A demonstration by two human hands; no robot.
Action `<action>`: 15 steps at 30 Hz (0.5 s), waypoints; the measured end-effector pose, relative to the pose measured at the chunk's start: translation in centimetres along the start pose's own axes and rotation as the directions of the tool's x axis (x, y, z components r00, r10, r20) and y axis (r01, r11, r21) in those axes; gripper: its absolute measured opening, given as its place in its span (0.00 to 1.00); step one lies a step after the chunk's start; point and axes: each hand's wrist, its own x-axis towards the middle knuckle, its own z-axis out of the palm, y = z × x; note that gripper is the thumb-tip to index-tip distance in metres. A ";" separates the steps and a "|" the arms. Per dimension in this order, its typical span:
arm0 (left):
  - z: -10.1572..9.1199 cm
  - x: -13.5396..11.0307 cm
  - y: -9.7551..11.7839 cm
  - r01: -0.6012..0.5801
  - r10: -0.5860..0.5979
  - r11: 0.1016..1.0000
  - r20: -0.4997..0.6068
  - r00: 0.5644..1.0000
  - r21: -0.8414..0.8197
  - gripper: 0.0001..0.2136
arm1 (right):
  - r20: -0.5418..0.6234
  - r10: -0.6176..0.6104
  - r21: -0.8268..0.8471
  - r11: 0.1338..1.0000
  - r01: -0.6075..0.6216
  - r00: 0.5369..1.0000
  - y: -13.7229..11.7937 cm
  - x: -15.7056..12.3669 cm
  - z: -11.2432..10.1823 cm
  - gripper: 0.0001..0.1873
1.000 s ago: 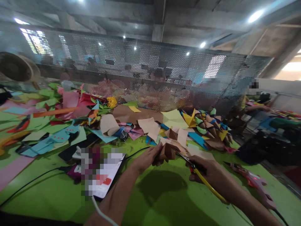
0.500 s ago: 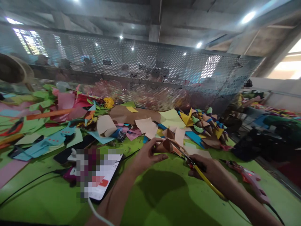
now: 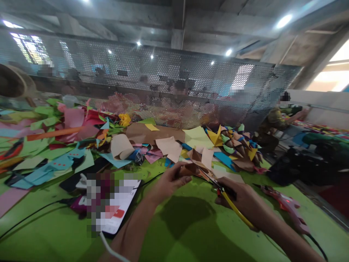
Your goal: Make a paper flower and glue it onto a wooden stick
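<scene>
A small curled brown felt piece (image 3: 188, 169) is pinched in my left hand (image 3: 174, 180), fingers behind it and thumb in front. My right hand (image 3: 236, 193) is closed around yellow-handled scissors (image 3: 236, 210). Their metal blades point up and left, reaching the right side of the brown piece. Whether the blades are apart is too blurred to tell. Behind my hands, beige, yellow, blue and brown felt scraps (image 3: 169, 147) lie in a loose heap on the green table (image 3: 188, 233).
A phone (image 3: 122, 207) with a white cable lies left of my left forearm. At the right rests a pink glue gun (image 3: 289, 207) with a cord. Finished-looking colourful felt pieces (image 3: 237, 142) are heaped behind. A perforated metal screen (image 3: 163, 83) stands beyond; a person (image 3: 278, 116) sits far right.
The view has shifted slightly. My right hand and the scissors have moved a little to the left, towards the brown felt piece. The left hand keeps its hold.
</scene>
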 end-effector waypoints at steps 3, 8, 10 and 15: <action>0.0 0.0 0.2 0.006 -0.006 1.000 0.009 1.000 0.003 0.19 | 0.008 -0.008 0.035 0.999 0.008 1.000 0.0 0.0 -0.2 0.18; -0.2 0.2 -0.1 0.001 -0.002 1.000 0.010 1.000 0.027 0.18 | -0.016 -0.029 0.062 0.998 0.030 0.999 0.2 0.0 -0.3 0.17; -0.3 0.2 -0.4 -0.020 0.020 1.000 0.009 1.000 0.021 0.18 | -0.034 -0.019 0.065 0.998 0.021 0.999 0.4 0.1 -0.2 0.17; -0.4 0.6 -1.3 -0.041 0.042 0.998 -0.029 0.999 0.038 0.19 | -0.080 -0.005 0.090 0.996 0.012 0.997 0.7 0.6 0.0 0.20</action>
